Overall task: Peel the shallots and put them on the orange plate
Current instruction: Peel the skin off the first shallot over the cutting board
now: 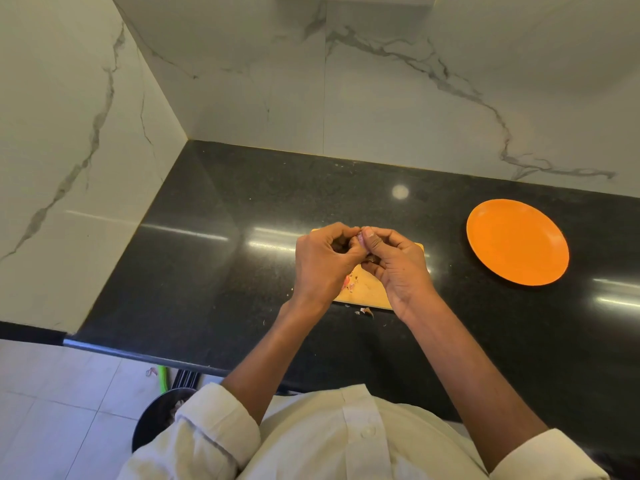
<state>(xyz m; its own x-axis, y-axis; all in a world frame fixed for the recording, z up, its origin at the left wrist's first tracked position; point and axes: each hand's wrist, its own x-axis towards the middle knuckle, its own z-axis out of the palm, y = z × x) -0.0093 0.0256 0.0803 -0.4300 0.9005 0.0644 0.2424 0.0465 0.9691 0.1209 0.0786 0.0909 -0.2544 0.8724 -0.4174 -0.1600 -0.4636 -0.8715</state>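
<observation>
- Where both hands meet above the wooden cutting board (367, 291), a small pinkish shallot (360, 238) shows, mostly hidden by fingers.
- Its long axis and heading cannot be told.
- Left hand (323, 261) and right hand (398, 268) both pinch it at their fingertips.
- Orange plate (517, 242) sits well apart, rightward on the black counter (214, 271).

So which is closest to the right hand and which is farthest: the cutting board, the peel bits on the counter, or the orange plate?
From the right hand, in the head view:
1. Cutting board, right under the hand.
2. Peel bits, on the counter just past the board's near edge.
3. Orange plate, off to the right, bare.
</observation>
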